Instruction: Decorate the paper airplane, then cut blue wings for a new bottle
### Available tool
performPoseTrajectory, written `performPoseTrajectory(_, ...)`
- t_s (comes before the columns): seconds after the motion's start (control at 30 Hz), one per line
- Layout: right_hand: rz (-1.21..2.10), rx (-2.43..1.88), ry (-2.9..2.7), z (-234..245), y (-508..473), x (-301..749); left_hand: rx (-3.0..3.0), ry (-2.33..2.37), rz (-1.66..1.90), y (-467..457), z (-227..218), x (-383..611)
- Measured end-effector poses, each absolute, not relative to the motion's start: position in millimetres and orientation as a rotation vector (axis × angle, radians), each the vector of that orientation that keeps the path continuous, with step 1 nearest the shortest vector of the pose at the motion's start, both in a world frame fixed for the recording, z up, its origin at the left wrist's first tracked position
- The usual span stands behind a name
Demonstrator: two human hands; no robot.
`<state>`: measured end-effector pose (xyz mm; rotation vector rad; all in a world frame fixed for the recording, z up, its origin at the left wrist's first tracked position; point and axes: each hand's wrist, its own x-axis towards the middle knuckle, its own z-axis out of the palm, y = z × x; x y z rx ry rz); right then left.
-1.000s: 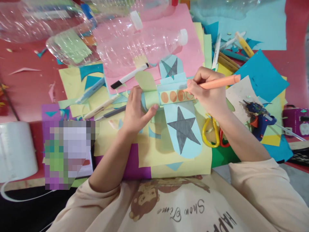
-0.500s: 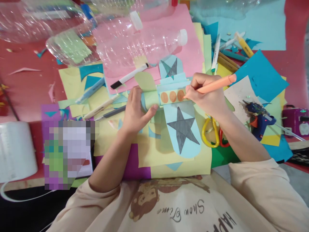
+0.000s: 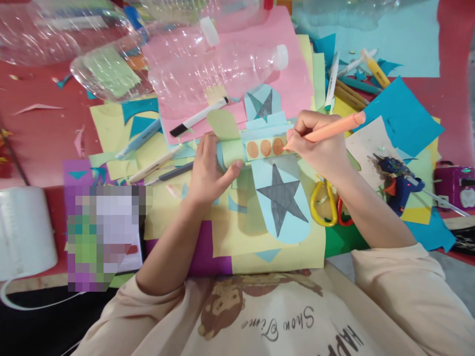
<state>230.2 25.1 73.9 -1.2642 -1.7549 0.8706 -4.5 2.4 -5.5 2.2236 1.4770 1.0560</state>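
Centre frame: right hand (image 3: 319, 151) gripping orange marker (image 3: 334, 127), tip nudging left over circles (image 3: 265, 148) on paper plane (image 3: 282, 200); left hand (image 3: 208, 173) clasping its body.

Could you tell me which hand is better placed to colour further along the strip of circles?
Probably the right hand: it grips the orange marker, tip on the strip beside three orange circles. The left hand holds the plane's green body down.
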Motion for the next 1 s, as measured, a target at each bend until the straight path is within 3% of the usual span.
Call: performPoseTrajectory(1.0, 0.92, -1.187, -1.631, 71.1, 28.0, 230.4, 2.198, 1.463, 1.023, 2.2, -1.8, -4.1)
